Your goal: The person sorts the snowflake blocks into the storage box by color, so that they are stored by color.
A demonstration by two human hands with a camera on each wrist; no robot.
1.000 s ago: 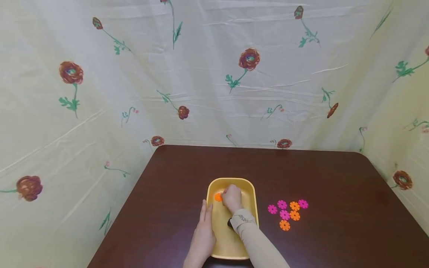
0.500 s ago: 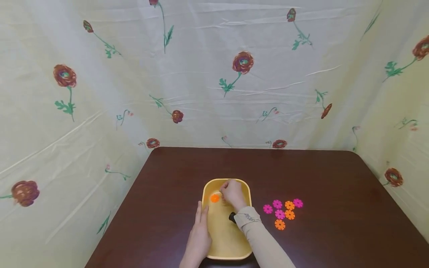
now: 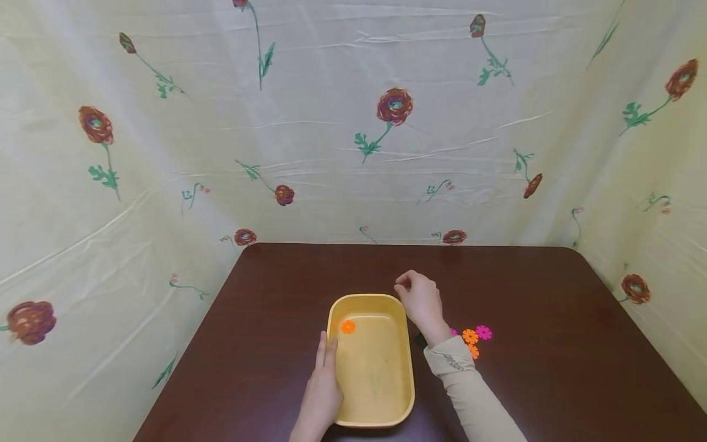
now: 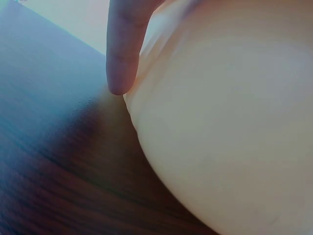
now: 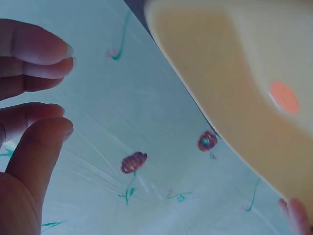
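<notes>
On the dark brown table [image 3: 525, 288], near its front edge at about 6 o'clock, stands a yellow tray [image 3: 381, 408], long axis running from 12 to 6 o'clock; a single orange flower disc [image 3: 347, 326] lies flat on the tray floor in the far-left corner, at roughly 11 o'clock within the tray, apart from both hands.

Left hand [image 3: 322, 393]: laid flat on the table along the tray's left wall at 9 o'clock, fingers straight and together, pointing toward 12 o'clock; the left wrist view shows one fingertip [image 4: 120, 73] resting against the curved yellow wall where it meets the table; it braces the tray and grips nothing.

Right hand [image 3: 421, 301]: raised just beyond the tray's far-right corner, at about 1 o'clock from the tray, clear of the rim; fingers loosely curled, thumb and fingertips [image 5: 46, 46] close together but apart, with nothing between them in the right wrist view; the grip is released and empty; a beige sleeve [image 3: 469, 393] covers the forearm.

At 3 o'clock from the tray, partly hidden behind the right wrist, lies a small cluster of flower discs: orange discs [image 3: 470, 336] and a pink disc [image 3: 483, 332], flat on the table and close to one another.

Behind the table, from 9 through 12 to 3 o'clock, hangs a cream cloth backdrop [image 3: 331, 153] printed with red flowers on green stems.
</notes>
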